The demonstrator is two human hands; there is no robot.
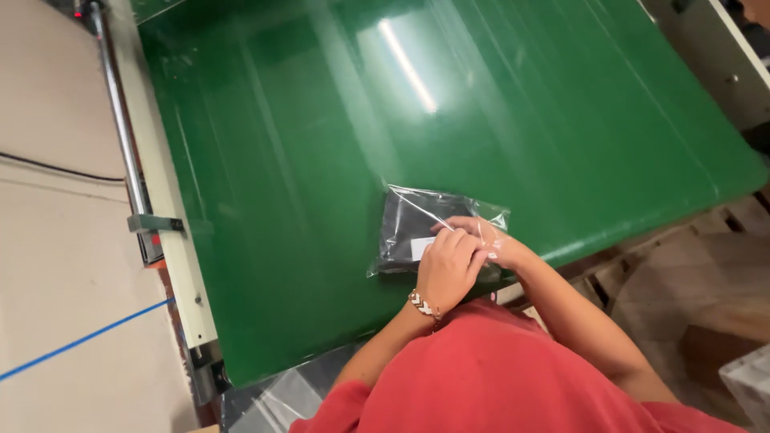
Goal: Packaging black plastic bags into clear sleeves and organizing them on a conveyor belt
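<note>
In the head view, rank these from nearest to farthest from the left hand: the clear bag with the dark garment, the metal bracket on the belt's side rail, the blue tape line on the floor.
1. Clear bag with the dark garment: under the left hand, touching it, on the green belt.
2. Metal bracket: on the rail at the belt's left edge.
3. Blue tape line: on the floor, farther left beyond the rail.

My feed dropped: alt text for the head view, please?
Both hands press on a clear plastic bag holding a dark folded item, left hand over right hand, near the edge of a green conveyor belt. A red sleeve fills the bottom.
</note>
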